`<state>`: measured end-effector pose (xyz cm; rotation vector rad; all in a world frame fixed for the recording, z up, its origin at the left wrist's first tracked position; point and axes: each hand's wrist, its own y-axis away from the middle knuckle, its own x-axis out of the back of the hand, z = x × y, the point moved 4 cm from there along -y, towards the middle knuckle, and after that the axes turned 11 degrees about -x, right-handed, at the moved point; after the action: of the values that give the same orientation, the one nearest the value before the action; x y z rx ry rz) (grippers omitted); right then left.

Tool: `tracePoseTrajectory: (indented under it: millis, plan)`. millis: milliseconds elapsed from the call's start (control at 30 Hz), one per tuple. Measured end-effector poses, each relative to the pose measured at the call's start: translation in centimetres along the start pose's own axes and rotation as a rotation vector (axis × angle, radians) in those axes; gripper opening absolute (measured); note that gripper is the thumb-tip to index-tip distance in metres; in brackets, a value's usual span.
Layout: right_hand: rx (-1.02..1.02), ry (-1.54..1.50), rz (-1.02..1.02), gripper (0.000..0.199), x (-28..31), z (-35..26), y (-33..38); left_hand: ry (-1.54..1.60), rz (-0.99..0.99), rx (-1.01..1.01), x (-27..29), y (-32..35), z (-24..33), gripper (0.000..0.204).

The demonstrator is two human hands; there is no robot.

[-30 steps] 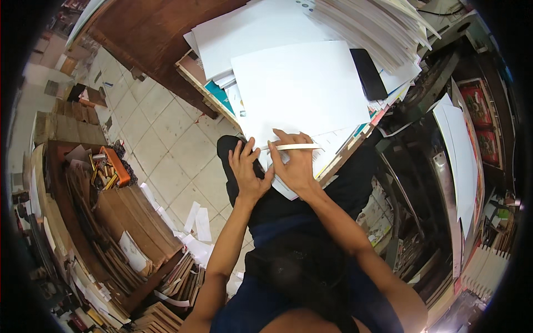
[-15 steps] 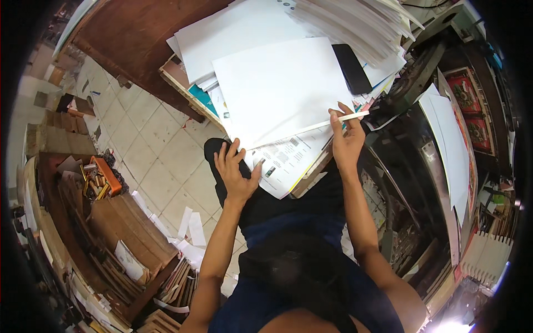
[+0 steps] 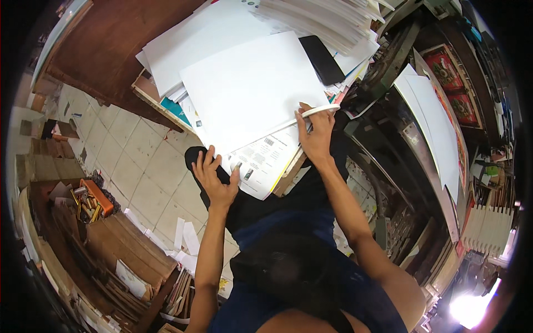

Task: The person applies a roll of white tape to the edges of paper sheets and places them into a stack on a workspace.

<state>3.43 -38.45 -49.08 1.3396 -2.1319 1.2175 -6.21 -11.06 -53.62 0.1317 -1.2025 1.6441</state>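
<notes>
Hands at the near edge of a paper stack, white tool in the right.

The left hand rests open, fingers spread, at the near-left corner of the printed sheet, much as half a second ago. The right hand, grasping a slim white tool, has stayed at the large white sheet's right edge, near the black phone.

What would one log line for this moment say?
left hand: on printed sheet | right hand: holds white stick | blank white sheet: on pile
</notes>
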Motion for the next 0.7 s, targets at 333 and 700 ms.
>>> tracePoseTrajectory:
  millis: [333, 700]
  plan:
    - [0.045, 0.111, -0.025, 0.029, -0.48, -0.21, 0.06, -0.002, -0.011, -0.003, -0.07, -0.03, -0.05, 0.045]
    - [0.024, 0.116, -0.04, 0.026, -0.24, -0.61, -0.09, -0.001, -0.02, -0.008, -0.21, 0.21, -0.17, 0.047]
